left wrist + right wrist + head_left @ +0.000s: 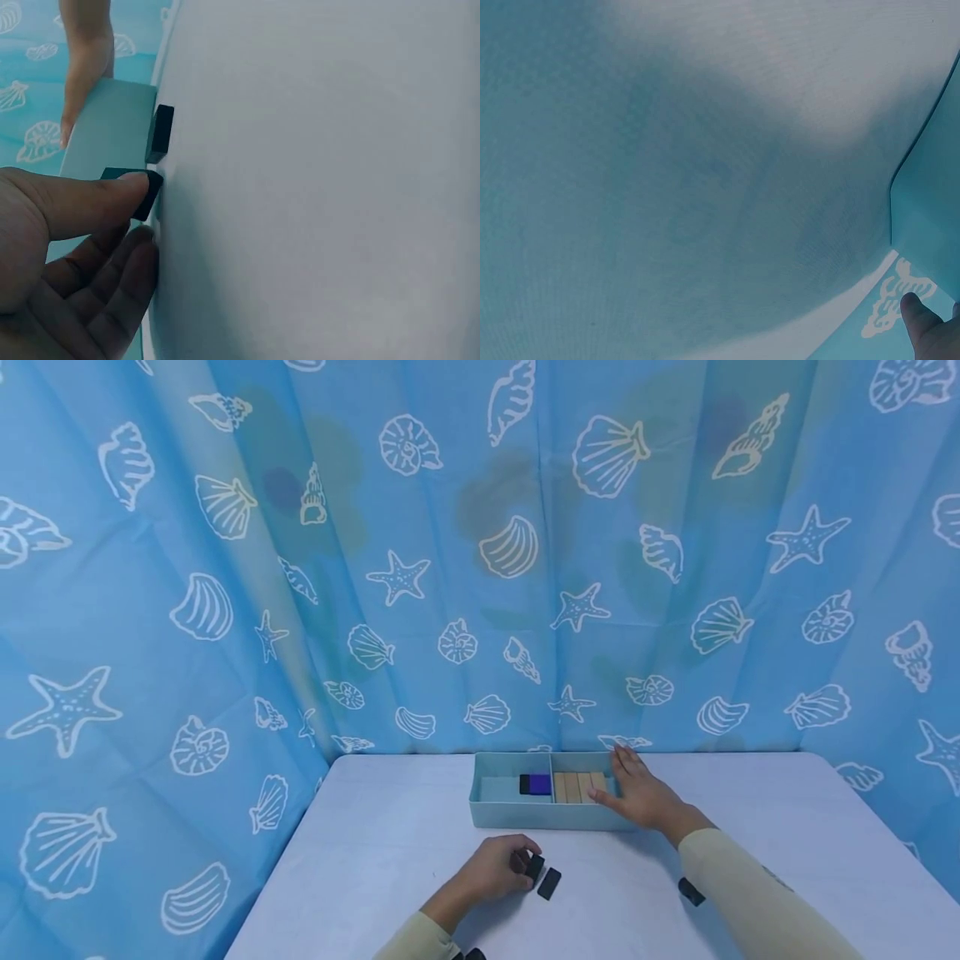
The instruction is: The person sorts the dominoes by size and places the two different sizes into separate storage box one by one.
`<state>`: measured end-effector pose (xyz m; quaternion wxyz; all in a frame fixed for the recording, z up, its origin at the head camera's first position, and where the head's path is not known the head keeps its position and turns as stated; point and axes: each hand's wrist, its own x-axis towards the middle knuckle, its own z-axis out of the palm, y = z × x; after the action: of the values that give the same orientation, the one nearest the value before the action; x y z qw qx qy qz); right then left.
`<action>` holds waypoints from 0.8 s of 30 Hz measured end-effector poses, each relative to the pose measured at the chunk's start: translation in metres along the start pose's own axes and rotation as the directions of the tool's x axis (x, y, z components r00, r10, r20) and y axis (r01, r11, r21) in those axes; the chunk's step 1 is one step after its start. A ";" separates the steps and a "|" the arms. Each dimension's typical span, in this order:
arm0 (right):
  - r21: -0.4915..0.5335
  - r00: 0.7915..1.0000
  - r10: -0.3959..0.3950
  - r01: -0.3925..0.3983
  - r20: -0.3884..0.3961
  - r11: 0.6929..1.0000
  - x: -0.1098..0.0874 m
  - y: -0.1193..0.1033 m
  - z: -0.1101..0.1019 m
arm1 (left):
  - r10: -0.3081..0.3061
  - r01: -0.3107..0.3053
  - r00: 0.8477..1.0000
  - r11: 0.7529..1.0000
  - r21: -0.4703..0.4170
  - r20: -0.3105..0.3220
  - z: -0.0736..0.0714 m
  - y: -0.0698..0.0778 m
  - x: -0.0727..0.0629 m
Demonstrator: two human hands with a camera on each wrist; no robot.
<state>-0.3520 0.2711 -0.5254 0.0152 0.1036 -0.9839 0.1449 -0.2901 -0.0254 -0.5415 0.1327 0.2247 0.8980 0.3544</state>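
Note:
Between thumb and fingers, my left hand pinches a small black block close over the table. Beside it lies a second black block. My right hand is at the right end of a pale blue two-part box, its fingers stretched toward the far rim and its thumb over the wooden blocks. Several wooden blocks stand in a row in the right compartment. In the left one, a purple block and a black block sit against the divider.
A white-covered table carries the box near its back edge. Behind and to the left hangs a blue curtain with white shells and starfish. The right wrist view shows mostly table surface, with the box wall at its right.

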 end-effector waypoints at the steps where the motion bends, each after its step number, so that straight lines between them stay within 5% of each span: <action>1: 0.000 1.000 0.000 0.000 -0.002 1.000 0.000 0.000 0.000 | 0.013 -0.013 1.000 1.000 0.013 0.003 0.000 0.001 0.001; 12: 0.008 1.000 0.000 0.000 -0.003 1.000 0.000 0.001 0.000 | -0.007 0.007 1.000 1.000 0.008 0.030 -0.001 0.003 0.003; 24: 0.007 1.000 -0.001 0.001 -0.001 1.000 0.001 0.002 0.001 | -0.042 0.042 0.999 0.999 0.013 -0.006 -0.002 0.002 0.002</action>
<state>-0.3532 0.2720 -0.5269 0.0153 0.1042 -0.9833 0.1485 -0.2917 -0.0243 -0.5390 0.1363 0.2056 0.9052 0.3462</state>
